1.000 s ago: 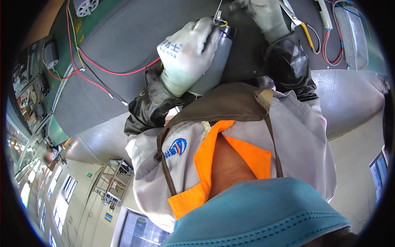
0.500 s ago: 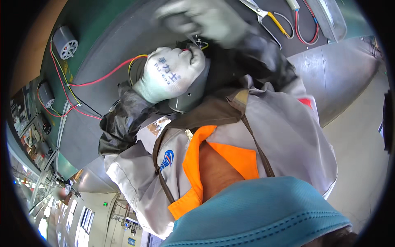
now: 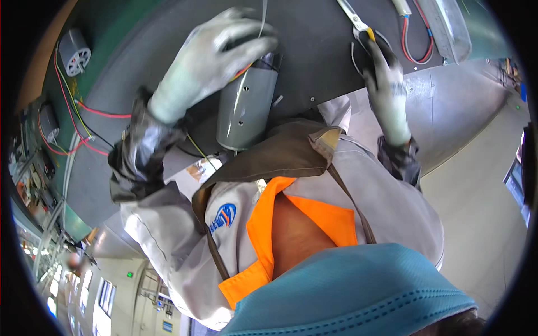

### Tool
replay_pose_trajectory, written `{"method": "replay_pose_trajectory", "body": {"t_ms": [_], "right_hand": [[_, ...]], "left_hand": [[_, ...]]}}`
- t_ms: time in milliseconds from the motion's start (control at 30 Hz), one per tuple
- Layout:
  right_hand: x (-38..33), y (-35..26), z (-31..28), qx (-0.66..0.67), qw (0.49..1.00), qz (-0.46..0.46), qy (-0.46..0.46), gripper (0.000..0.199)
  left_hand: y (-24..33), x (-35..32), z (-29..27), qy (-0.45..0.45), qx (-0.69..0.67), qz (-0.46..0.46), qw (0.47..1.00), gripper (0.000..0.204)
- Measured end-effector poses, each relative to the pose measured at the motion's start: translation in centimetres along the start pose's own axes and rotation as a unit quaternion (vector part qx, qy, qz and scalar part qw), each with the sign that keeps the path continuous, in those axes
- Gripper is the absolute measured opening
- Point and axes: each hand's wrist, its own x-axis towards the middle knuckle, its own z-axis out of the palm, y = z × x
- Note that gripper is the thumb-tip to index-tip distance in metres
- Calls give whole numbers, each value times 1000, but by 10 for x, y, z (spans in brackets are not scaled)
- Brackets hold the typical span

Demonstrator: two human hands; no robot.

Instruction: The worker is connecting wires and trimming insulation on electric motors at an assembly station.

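Crowding motor (image 3: pixel 246 106): red wires (image 3: pixel 92 109), small fan motor (image 3: pixel 74 52), cutters (image 3: pixel 358 21).

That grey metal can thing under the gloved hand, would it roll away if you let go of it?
Probably, yes. The grey cylinder is round and lies on its side on the dark worktop, so a push across it could set it rolling. Its metal shell looks stiff and likely heavy for its size. The left hand rests on its far end, and the wires there might slow it.

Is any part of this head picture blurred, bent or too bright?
Head view: the left hand atop the grey motor housing is slightly motion-blurred; the dark bench edge bends toward the rim; windows lower left are overexposed; corners are black.
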Motion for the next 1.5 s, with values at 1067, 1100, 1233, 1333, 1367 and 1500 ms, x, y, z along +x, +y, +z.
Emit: {"method": "replay_pose_trajectory", "body": {"t_ms": [1067,1100,1233,1333,1367,1500], "right_hand": [[91,-26,-48,-137,963,-229,-34,34],[84,-29,-44,15,988,-139,-61,32],[83,-70,1,409,797,77,-437,36],[65,-109,17,469,629,171,-597,33],[65,-130,24,466,610,295,-569,34],[85,-154,23,576,694,79,-424,28]], "left_hand": [[7,-153,-97,-206,-304,69,928,48],[13,-161,-111,-185,-208,10,960,57],[25,-165,-39,239,146,-3,960,50],[25,-157,30,221,62,-49,972,55],[30,-160,51,250,55,-66,964,64],[0,-129,58,383,89,-36,919,57]]}}
